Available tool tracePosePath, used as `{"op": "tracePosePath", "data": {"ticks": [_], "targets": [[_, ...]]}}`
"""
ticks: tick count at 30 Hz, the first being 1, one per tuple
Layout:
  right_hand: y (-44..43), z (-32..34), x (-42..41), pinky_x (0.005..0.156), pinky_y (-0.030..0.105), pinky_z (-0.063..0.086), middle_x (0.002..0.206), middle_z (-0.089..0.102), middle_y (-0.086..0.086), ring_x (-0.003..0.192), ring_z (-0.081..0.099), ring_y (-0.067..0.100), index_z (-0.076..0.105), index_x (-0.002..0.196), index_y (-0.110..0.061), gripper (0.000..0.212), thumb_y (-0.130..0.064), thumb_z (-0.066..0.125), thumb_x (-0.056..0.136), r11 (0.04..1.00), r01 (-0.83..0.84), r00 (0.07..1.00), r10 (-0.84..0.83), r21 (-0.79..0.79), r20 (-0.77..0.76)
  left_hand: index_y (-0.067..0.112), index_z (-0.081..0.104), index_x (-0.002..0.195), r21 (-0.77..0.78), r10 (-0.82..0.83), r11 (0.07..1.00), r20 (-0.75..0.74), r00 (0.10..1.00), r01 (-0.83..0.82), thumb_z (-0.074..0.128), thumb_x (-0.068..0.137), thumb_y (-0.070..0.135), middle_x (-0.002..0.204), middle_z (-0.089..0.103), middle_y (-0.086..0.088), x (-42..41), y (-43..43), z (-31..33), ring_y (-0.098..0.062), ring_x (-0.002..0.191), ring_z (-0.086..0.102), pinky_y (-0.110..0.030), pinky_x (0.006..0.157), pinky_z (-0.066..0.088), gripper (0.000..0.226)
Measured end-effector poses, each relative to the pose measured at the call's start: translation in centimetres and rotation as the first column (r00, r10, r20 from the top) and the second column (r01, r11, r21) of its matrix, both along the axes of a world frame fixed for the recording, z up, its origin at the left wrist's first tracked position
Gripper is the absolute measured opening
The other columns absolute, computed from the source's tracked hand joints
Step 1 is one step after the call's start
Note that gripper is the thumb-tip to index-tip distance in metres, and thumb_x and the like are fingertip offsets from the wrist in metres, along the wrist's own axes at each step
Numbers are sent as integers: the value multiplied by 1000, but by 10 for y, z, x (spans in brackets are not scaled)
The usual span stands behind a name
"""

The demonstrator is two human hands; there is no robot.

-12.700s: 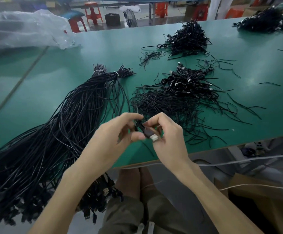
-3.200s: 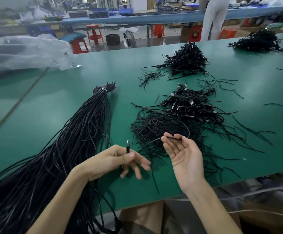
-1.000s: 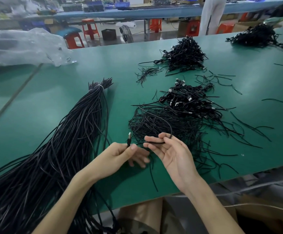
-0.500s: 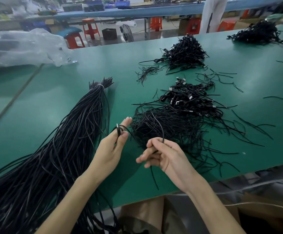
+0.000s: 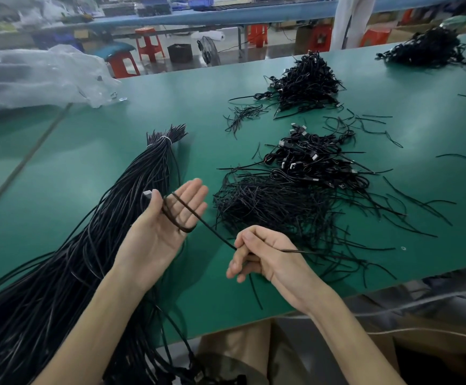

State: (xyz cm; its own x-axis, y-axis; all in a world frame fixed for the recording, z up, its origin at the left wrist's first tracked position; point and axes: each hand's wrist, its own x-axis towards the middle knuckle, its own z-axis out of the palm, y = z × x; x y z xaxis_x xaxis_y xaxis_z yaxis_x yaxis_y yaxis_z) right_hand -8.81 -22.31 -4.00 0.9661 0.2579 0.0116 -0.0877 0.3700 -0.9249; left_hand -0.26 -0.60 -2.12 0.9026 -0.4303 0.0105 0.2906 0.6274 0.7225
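Nearest, at 6 o'clock, the right hand (image 5: 265, 251) pinches the black cable (image 5: 207, 226) between thumb and forefinger, the other fingers loosely curled. The cable runs taut up toward 11 o'clock to the left hand (image 5: 156, 232), which lies flat, palm up, fingers straight. A turn or two of cable is looped round those fingers, and the silver plug (image 5: 147, 194) sits at the thumb tip; whether the thumb pins it I cannot tell.

The coiling looks barely begun: only that short loop is wound, and the rest of the cable trails past the right hand. Winding, then likely binding, are left to do.

At 9 o'clock, beside the left forearm, the long tied bundle (image 5: 101, 245) of uncoiled cables stretches across the green table (image 5: 87, 168). At 1 o'clock, just past the right hand, lies a tangle of thin ties (image 5: 268, 207), close enough to snag the trailing end. Beyond it sits a pile of coiled cables (image 5: 309, 159), then a farther heap (image 5: 307, 81) at 12 o'clock. A clear plastic bag (image 5: 37, 76) lies far off at 10 o'clock
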Motion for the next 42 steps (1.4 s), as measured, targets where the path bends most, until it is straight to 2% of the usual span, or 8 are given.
{"op": "tracePosePath", "data": {"ticks": [7, 14, 18, 27, 30, 31, 35, 42], "targets": [[-2, -1, -1, 62, 31, 53, 72, 64, 15, 71, 65, 31, 57, 100, -2, 23, -22, 47, 106, 999, 36, 999, -36, 11, -11, 17, 66, 89, -234, -94, 971, -168, 981, 54, 35, 113, 39, 66, 48, 13, -11, 0, 11, -3, 53, 41, -17, 62, 46, 45], [-2, -3, -1, 52, 27, 47, 63, 57, 11, 61, 60, 25, 56, 98, -3, 29, -28, 45, 109, 995, 81, 996, -79, 50, -43, 13, 60, 68, -220, -433, 887, -97, 896, 405, 43, 110, 30, 55, 33, 6, -13, 11, 10, -12, 48, 25, -27, 52, 22, 49], [-3, -3, 0, 51, 27, 44, 62, 52, 10, 59, 56, 23, 58, 98, -3, 41, -40, 42, 108, 975, 169, 983, -156, 143, -96, 19, 53, 52, 569, -472, 764, 174, 864, 303, 59, 99, 50, 47, 31, 4, -26, -1, 8, -18, 43, 23, -29, 50, 19, 57], [-6, -1, 0, 57, 27, 48, 61, 52, 10, 62, 57, 24, 60, 100, -3, 49, -46, 37, 107, 934, 212, 977, -190, 289, -101, 35, 76, 97, 784, -367, 523, 561, 742, -334, 44, 109, 34, 81, 75, 10, -36, -28, -8, -3, 72, 72, -20, 59, 45, 34], [-7, -1, -2, 65, 29, 51, 66, 56, 12, 70, 62, 27, 61, 105, -3, 46, -40, 34, 110, 955, 59, 998, -50, 291, -37, 49, 71, 107, 793, -377, 426, 593, 712, -435, 46, 103, 45, 70, 33, 28, -33, -27, -15, 2, 70, 27, -15, 59, 45, 25], [-7, -1, -3, 66, 30, 51, 69, 59, 12, 72, 64, 28, 62, 107, -4, 45, -38, 33, 111, 963, -15, 1000, 19, 270, -12, 44, 69, 116, 795, -376, 410, 594, 711, -447, 46, 102, 47, 123, 46, 21, -31, -26, -17, -18, 102, 29, -8, 72, 45, 27], [-3, -1, -4, 72, 32, 48, 81, 65, 11, 80, 68, 30, 59, 112, -7, 33, -32, 37, 111, 972, -206, 978, 201, 112, 58, 16, 55, 147, 745, -210, 539, 572, 793, -394, 40, 108, 42, 144, 59, 18, -23, -23, -15, -5, 134, 55, -20, 113, 38, 49], [-2, -4, -5, 74, 30, 50, 88, 67, 12, 83, 69, 29, 60, 115, -6, 18, -20, 53, 107, 967, -254, 966, 252, 31, 61, -2, 65, 130, 379, -90, 925, 228, 969, -4, 39, 110, 36, 110, 73, -16, -20, -14, -1, -33, 102, 72, -36, 97, 54, 50]]}}
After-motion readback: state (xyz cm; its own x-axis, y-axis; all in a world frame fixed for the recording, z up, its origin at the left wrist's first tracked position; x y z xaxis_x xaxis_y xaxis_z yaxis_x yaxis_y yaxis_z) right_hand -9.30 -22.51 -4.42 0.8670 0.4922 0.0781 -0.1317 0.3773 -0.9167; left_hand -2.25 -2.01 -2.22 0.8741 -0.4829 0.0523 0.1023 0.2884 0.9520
